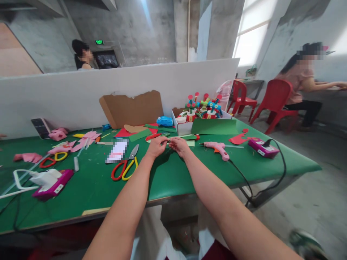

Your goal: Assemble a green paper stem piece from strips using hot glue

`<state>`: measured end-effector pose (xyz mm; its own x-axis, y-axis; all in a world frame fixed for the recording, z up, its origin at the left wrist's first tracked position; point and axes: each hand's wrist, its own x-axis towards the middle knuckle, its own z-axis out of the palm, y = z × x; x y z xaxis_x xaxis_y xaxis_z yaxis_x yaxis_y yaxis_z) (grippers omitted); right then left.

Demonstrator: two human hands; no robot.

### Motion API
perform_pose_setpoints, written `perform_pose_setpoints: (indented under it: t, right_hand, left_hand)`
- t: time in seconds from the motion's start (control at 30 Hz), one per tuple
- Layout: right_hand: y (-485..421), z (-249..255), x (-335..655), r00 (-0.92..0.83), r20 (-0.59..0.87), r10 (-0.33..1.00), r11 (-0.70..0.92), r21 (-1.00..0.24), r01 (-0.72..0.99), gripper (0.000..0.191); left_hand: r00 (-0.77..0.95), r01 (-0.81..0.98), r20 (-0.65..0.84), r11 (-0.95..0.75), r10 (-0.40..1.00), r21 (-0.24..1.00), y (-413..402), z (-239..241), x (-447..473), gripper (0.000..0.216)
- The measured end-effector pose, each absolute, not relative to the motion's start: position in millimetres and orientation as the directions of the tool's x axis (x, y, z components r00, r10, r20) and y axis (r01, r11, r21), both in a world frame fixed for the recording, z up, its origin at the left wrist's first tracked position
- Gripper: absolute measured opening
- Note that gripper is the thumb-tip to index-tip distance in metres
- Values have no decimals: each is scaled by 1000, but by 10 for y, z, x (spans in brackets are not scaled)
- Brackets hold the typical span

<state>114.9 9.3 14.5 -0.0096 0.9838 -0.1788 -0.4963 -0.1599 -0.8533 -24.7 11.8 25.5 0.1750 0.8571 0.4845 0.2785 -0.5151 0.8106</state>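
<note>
My left hand (157,146) and my right hand (179,145) almost meet over the middle of the green table, fingertips pinched together. Whatever lies between them is too small and too covered by the fingers to make out. Just beyond the hands are a green folded paper spring (165,134), red pieces (153,137) and light green paper strips (190,143). Scissors (130,163) with one red and one yellow handle lie left of my left hand, blades partly apart. To the right of my right hand rests a pink glue gun (217,147).
A white box (182,128) holds several colourful paper figures (204,104). Purple power strips (262,148) sit at both sides, with cables over the table edge. A phone (117,151), pink scraps (86,139) and a cardboard piece (132,108) lie about. Two other people sit beyond.
</note>
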Motion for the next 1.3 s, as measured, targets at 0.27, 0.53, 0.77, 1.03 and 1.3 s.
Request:
perform_pose_setpoints:
  t: [0.27,0.53,0.77,1.03,1.3]
  right_hand:
    - [78,169,1183,-18,-164,986,-145,-809,-570,20]
    - [125,168,1155,-7,-29,1000,-27,-805,-593,15]
    - [124,147,1089,63,-32,998,9,-827,-562,20]
    - [110,101,1023,39,3,999,24,-842,-539,22]
    - [98,83,1032,-35,6,999,-13,-857,-516,23]
  left_hand:
    - [216,335,554,-594,804,731,126,242,-248,16]
    - [22,40,352,-353,936,935,182,183,-270,28]
    - [41,-87,272,-268,961,959,174,187,-227,41]
    - [23,-122,254,-249,967,961,175,171,-212,42]
    - [-1,-113,227,-225,974,968,212,119,-221,46]
